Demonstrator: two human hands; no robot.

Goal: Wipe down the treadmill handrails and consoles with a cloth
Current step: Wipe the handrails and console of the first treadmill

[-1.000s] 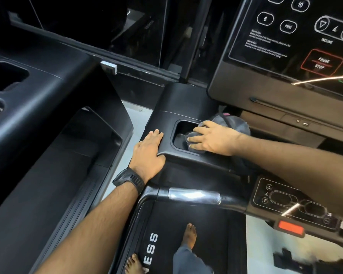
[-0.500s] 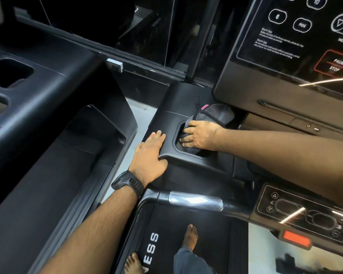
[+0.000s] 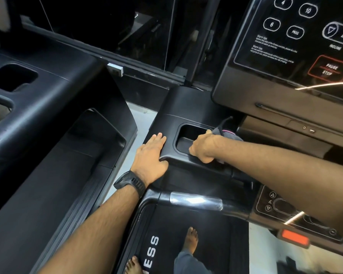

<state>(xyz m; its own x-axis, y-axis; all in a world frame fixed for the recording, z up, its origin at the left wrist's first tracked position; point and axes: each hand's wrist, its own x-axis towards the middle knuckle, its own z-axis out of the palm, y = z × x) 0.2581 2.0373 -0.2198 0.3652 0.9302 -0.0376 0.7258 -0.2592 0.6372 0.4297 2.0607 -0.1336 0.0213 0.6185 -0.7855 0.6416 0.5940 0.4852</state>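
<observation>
- Since a moment ago the right hand (image 3: 203,147) has slid from inside the cup holder (image 3: 188,136) to its near rim at 5 o'clock.
- Left hand (image 3: 150,157) lies flat, fingers spread, empty, on the console's black tray (image 3: 166,123).
- Right hand is curled over the grey cloth (image 3: 229,134), which bunches behind it at 2 o'clock.
- Treadmill console (image 3: 285,54) sits at upper right.

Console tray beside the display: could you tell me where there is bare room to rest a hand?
Free: the black plastic top behind the rectangular cup recess, left of the display. Crowded: the recess's front edge, where the right hand presses the grey cloth, and the left corner under the left hand.
</observation>
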